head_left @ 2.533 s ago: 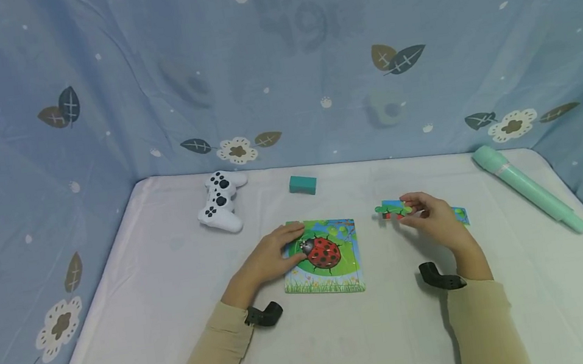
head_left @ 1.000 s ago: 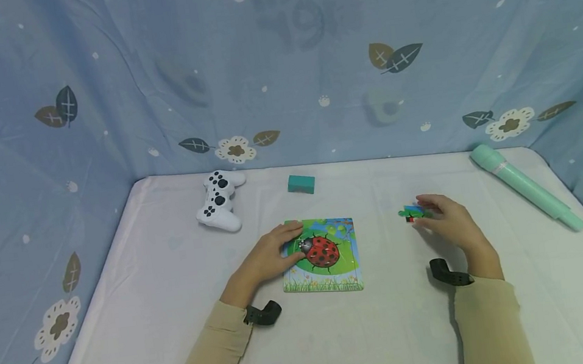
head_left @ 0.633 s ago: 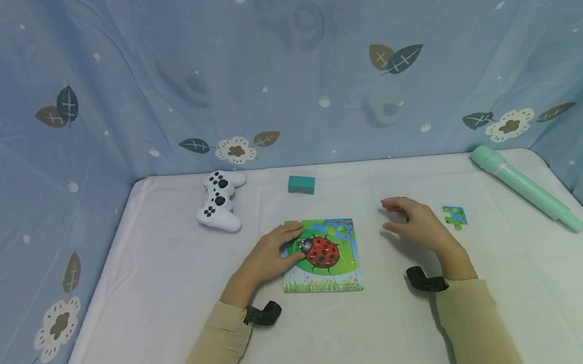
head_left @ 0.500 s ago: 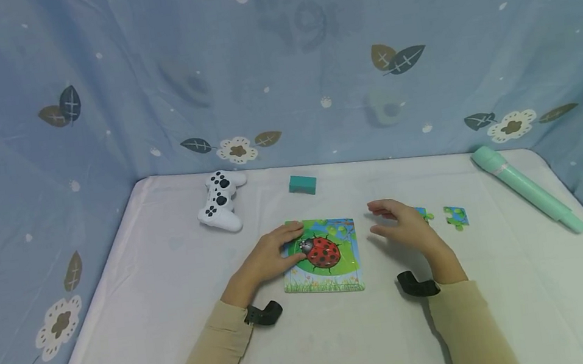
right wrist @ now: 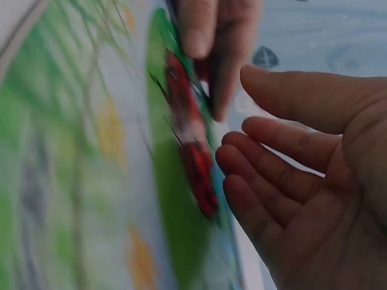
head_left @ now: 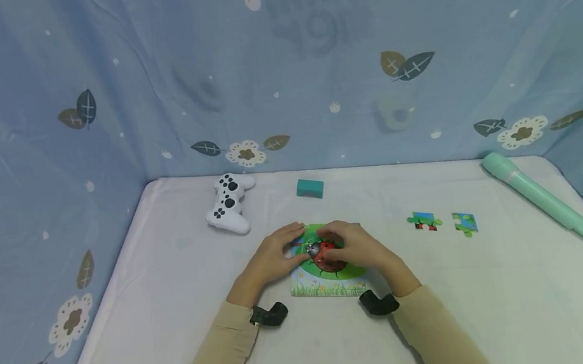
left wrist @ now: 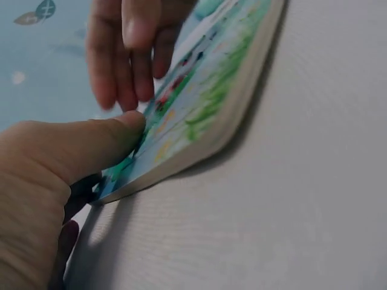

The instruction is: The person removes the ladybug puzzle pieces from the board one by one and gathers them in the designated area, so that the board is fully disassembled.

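A square ladybug puzzle board (head_left: 333, 288) lies in the middle of the white table. My left hand (head_left: 272, 257) rests on its left side, and the thumb (left wrist: 115, 138) presses on the printed face near the edge. Over the board's right part hovers my right hand (head_left: 356, 244), fingers loosely bent, with nothing between them. Part of the ladybug picture (right wrist: 181, 103) shows beside those fingers in the right wrist view. To the right, two loose puzzle pieces lie on the table: one with blue, green and red (head_left: 424, 219), and one mostly blue and green (head_left: 464, 223).
A white game controller (head_left: 230, 204) lies at the back left. Behind the board sits a small teal block (head_left: 310, 188). Toward the back right lies a mint-green, microphone-shaped stick (head_left: 540, 196). A patterned blue curtain (head_left: 330, 54) stands along the table's back edge.
My right hand has set down the blue, green and red puzzle piece on the table, let go, and moved left over the board. My left hand keeps its place on the board.
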Motion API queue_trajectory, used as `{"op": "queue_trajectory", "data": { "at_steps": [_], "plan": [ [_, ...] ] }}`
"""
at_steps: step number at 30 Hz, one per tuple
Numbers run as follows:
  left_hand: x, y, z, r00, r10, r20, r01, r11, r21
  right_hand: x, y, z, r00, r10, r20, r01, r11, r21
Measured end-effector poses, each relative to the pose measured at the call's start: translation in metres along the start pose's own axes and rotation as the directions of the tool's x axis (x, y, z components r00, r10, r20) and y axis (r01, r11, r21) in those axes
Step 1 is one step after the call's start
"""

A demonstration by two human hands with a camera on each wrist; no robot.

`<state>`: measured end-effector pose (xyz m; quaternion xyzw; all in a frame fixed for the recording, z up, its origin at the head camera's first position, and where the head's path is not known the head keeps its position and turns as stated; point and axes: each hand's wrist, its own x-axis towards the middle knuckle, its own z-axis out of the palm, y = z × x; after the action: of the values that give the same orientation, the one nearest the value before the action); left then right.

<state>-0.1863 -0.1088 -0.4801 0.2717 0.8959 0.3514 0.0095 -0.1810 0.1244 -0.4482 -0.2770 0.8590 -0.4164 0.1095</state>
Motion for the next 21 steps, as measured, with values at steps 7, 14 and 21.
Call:
{"op": "queue_trajectory", "data": {
  "at_steps": [7,14,21],
  "plan": [
    [-0.001,0.000,0.001,1.000,-0.024,0.010,0.024,0.999,0.038,0.008,-0.002,0.018,1.000,0.007,-0.025,-0.010,0.992,-0.124],
    [-0.001,0.000,0.000,1.000,-0.024,0.006,0.024,0.998,0.054,0.010,0.001,0.023,0.998,-0.011,-0.064,0.002,0.989,-0.150],
    [0.000,-0.001,-0.001,0.999,-0.038,0.035,0.035,0.997,0.073,0.012,0.001,0.024,0.998,-0.013,-0.068,0.003,0.988,-0.152]
  ]
}}
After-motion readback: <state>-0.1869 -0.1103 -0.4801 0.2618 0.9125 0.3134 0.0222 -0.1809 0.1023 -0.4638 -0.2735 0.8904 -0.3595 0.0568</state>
